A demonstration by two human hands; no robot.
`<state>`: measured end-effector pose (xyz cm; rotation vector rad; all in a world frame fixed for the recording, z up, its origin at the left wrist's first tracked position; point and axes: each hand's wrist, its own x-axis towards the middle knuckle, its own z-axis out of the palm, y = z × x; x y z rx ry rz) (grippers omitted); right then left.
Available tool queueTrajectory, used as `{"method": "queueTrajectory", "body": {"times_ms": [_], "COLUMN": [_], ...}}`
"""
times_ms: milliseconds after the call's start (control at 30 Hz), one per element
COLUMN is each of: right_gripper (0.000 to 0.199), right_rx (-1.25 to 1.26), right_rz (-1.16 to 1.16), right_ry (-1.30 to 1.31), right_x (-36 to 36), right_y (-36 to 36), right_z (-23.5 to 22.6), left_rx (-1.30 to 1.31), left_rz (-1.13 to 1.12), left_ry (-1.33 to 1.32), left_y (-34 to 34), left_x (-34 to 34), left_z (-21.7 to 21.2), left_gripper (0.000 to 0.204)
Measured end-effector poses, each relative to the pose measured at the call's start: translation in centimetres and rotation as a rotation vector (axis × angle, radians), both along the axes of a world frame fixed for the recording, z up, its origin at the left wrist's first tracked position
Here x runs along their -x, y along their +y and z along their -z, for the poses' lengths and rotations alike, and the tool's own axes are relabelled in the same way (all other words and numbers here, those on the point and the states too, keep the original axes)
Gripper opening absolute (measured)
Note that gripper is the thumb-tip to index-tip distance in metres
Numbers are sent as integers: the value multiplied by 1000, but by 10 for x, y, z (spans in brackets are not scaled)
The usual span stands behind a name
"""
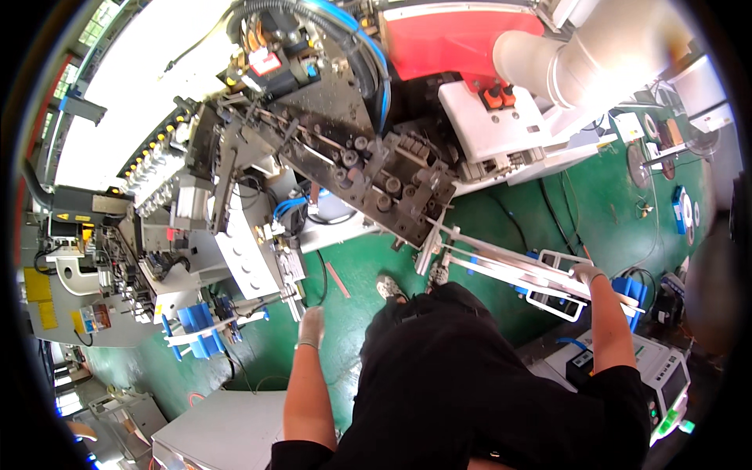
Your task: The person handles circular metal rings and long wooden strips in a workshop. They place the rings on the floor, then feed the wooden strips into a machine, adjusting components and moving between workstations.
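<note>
white rails [540, 274] met the right hand [586, 272]. finger opening and hold were unclear there and at the left hand [311, 325]. uneven pressure risked rail displacement.

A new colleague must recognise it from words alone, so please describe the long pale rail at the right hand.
Find the dark metal mechanism at upper centre. From near its lower right end, the long pale rail runs rightward past the right hand. White looped frames on both sides distinguish it from its neighbours.
</note>
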<state>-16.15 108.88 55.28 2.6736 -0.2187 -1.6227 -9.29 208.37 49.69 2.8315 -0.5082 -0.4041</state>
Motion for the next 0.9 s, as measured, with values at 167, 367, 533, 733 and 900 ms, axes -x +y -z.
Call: {"method": "queueTrajectory", "body": {"times_ms": [167,367,533,733,900], "right_gripper": [57,62,51,47,45], "right_rx": [-87,-193,67,288,341], "right_rz": [214,56,97,2,-47], "right_ry": [61,85,-163,56,131], "right_x": [-44,-61,-87,-51,-61], "right_y": [67,90,114,87,121], "right_z": [-13,-28,-82,-63,-74], "left_rx": [102,579,316,-166,121], "left_rz": [123,-468,-74,-57,-43], "left_ry": [-57,353,24,283,83], "left_y": [-118,-214,-110,-33,-40], "left_x": [-44,-32,53,79,56], "left_z": [-33,-95,-1,2,-20], "left_gripper": [25,27,14,13,14]}}
